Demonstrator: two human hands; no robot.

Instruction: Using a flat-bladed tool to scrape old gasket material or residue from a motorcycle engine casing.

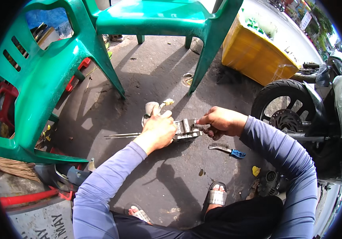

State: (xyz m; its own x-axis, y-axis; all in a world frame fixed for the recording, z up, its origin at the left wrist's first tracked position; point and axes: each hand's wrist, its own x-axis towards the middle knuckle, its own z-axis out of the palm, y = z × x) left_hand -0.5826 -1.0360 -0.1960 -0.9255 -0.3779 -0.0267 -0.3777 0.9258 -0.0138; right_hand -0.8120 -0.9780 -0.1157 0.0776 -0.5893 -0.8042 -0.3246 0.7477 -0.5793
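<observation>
My left hand (160, 127) grips a grey metal engine part (186, 127) that rests low over the pavement. Two long thin metal rods (123, 136) stick out on its left side. A rounded whitish piece (151, 105) and a yellow-and-white connector-like piece (168, 102) show just beyond my left fingers. At the right end of the part, my right hand (223, 122) pinches a small light-grey piece (202, 127), whose kind I cannot tell. Below that hand lies a wire brush with a blue handle (238, 153), its bristles facing away from me.
Green plastic chairs (153, 22) stand ahead and to the left (50, 71). A yellow-taped box (256, 50) holds green items. A motorcycle wheel (284, 104) is at right, above a dark mechanical part (271, 182). A straw broom (14, 168) and red tube (29, 197) lie left.
</observation>
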